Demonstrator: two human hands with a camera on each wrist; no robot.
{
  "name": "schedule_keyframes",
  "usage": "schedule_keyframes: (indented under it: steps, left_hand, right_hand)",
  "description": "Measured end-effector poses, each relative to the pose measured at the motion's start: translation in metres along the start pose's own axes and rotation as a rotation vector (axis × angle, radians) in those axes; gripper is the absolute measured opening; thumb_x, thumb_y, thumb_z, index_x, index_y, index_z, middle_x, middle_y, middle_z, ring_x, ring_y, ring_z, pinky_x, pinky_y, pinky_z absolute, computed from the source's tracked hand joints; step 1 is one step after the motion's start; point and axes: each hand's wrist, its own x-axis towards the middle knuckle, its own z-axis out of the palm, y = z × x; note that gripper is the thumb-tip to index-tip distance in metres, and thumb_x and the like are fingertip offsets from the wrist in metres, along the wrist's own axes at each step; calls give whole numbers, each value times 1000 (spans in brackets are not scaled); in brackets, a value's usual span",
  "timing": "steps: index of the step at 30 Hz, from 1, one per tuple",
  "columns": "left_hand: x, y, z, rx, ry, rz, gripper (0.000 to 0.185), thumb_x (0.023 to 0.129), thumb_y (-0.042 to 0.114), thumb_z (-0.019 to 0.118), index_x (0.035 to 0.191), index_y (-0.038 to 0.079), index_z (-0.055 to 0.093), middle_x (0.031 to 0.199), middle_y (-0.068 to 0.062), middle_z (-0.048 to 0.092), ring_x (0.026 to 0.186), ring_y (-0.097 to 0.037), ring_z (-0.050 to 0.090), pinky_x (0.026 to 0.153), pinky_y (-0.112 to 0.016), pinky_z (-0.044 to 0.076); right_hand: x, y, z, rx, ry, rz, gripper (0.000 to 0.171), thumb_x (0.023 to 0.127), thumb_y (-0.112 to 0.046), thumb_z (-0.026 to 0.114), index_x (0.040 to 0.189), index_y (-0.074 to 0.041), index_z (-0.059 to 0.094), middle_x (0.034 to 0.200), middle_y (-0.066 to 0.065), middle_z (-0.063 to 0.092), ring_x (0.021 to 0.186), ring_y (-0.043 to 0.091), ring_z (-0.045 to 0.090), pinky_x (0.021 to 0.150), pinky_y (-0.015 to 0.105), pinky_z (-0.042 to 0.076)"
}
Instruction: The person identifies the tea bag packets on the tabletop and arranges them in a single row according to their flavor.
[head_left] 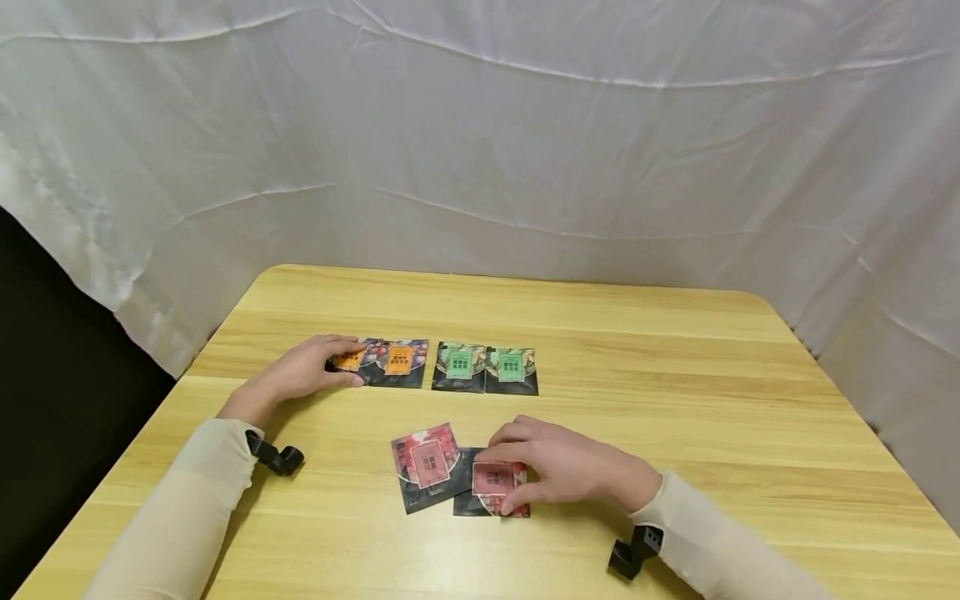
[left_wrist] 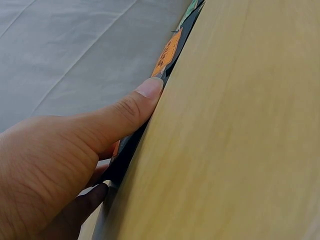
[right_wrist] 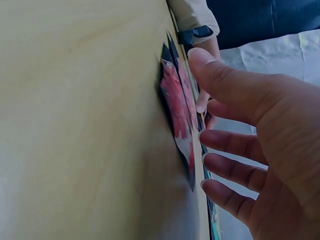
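Observation:
My left hand [head_left: 303, 371] is at the back left of the table, its thumb and fingers gripping the edges of a dark sachet with an orange label [head_left: 349, 361]. In the left wrist view, the thumb lies along the near edge of that sachet [left_wrist: 127, 152] and a fingertip touches its corner. A second orange-labelled sachet [head_left: 399, 364] lies right beside it. My right hand [head_left: 570, 463] hovers with spread fingers over a red-labelled sachet [head_left: 491, 481], partly hiding it. Another red-labelled sachet [head_left: 427, 468] lies tilted, overlapping its left side. The right wrist view shows a gap between fingers and sachets.
Two green-labelled sachets [head_left: 459, 365] lie side by side to the right of the orange pair, in the same row. The wooden table [head_left: 675, 400] has rounded far corners, with a pale cloth [head_left: 480, 150] hanging behind it. Each wrist carries a small black camera [head_left: 636, 552].

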Motion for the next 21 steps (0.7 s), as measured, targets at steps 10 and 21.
schedule_keyframes:
  steps: [10, 21]
  left_hand:
    - [-1, 0, 0, -21, 0, -18, 76, 88, 52, 67, 146, 8, 48, 149, -22, 39, 136, -47, 31, 108, -64, 27]
    - [-1, -1, 1, -16, -12, -30, 78, 87, 55, 66, 147, 9, 46, 150, -22, 38, 137, -47, 30, 109, -63, 26]
  right_hand:
    - [-2, -3, 7, -16, -15, 8, 66, 85, -62, 62, 137, -21, 59, 130, -7, 54, 115, 9, 48, 100, 29, 44]
    - [-14, 3, 2, -80, -18, 36, 59, 90, -51, 65, 139, -18, 59, 135, -1, 57, 122, 16, 49, 104, 34, 42]
